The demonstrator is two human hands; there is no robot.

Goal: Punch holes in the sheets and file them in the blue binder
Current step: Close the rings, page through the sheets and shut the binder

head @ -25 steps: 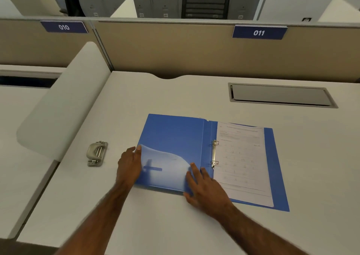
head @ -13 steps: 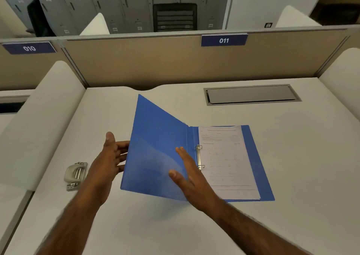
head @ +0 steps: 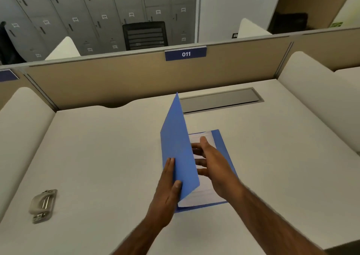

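Grey lockers fill the room behind a tan partition tagged 011, and my pale bench runs up to it. At the bench's centre lies the blue binder, its back cover flat and its front cover raised nearly upright, edge-on to me. Inside it, printed sheets lie on the back cover, showing at the 12 and 6 o'clock ends; the ring mechanism is hidden by the cover. My left hand presses the cover's outer face with flat fingers, thumb on its lower edge. My right hand is open on the inner side, its fingers spread toward the cover over the sheets, gripping nothing I can see. At 8 o'clock, well apart, sits a grey hole punch. At 1 o'clock, a recessed cable hatch lies just behind the cover's top corner.
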